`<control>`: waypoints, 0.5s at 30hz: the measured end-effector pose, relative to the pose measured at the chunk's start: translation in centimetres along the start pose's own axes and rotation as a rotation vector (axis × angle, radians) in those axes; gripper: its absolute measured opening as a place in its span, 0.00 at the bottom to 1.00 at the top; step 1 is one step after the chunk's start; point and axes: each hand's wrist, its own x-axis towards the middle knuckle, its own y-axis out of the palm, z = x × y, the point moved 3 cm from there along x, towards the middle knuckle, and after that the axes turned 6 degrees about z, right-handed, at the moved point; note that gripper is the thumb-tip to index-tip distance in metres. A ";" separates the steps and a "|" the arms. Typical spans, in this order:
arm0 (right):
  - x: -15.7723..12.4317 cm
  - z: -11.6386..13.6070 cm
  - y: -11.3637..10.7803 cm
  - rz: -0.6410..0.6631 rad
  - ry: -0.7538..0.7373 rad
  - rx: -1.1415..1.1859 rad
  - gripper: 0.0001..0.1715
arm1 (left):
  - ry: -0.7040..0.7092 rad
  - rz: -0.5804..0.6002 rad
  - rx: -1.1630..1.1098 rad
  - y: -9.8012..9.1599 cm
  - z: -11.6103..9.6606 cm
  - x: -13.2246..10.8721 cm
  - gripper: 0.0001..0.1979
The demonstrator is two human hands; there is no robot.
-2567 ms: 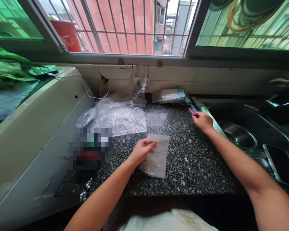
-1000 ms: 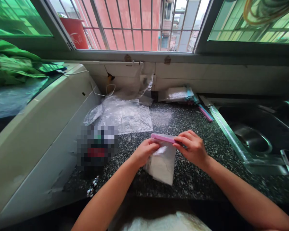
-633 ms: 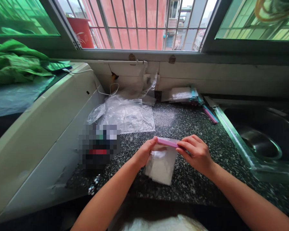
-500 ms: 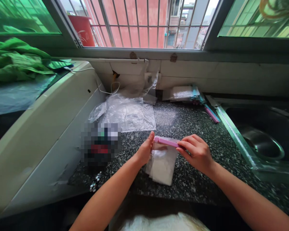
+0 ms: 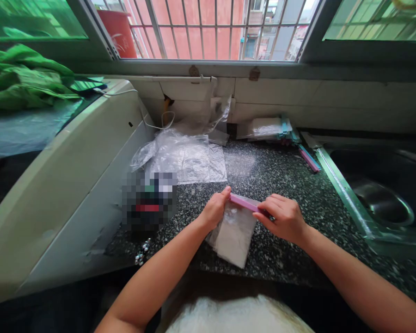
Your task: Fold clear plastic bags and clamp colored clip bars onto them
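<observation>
A pink bag sealing clip point(image 5: 243, 202) lies across the top of a clear plastic bag point(image 5: 234, 240) with something pale and flat inside. My left hand point(image 5: 215, 208) is closed on the clip's left end, the thumb on top. At the other end, my right hand point(image 5: 280, 216) pinches the clip between thumb and fingers. The bag hangs below the clip, over the speckled dark countertop point(image 5: 280, 180). Another layer of clear plastic shows at the bag's left edge. My fingers partly hide both ends of the clip.
Clear plastic bags point(image 5: 190, 159) lie spread behind my left hand. More filled bags point(image 5: 268, 128) with blue clips are piled by the wall, near loose pink and blue clips point(image 5: 309, 159). A metal sink point(image 5: 377, 199) is on the right; a white appliance point(image 5: 79, 152) stands left.
The clip tilts more, its right end lower, and my left hand has shifted slightly right along with the bag's top. Both hands keep hold of the clip. The view has moved slightly.
</observation>
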 end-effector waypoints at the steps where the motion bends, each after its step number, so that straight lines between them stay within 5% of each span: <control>1: 0.0 0.0 0.0 -0.004 -0.007 0.002 0.10 | 0.012 -0.009 0.001 0.0 0.0 0.0 0.29; 15: 0.1 0.0 -0.2 -0.019 -0.029 0.001 0.08 | 0.030 0.032 -0.063 0.6 0.3 0.0 0.31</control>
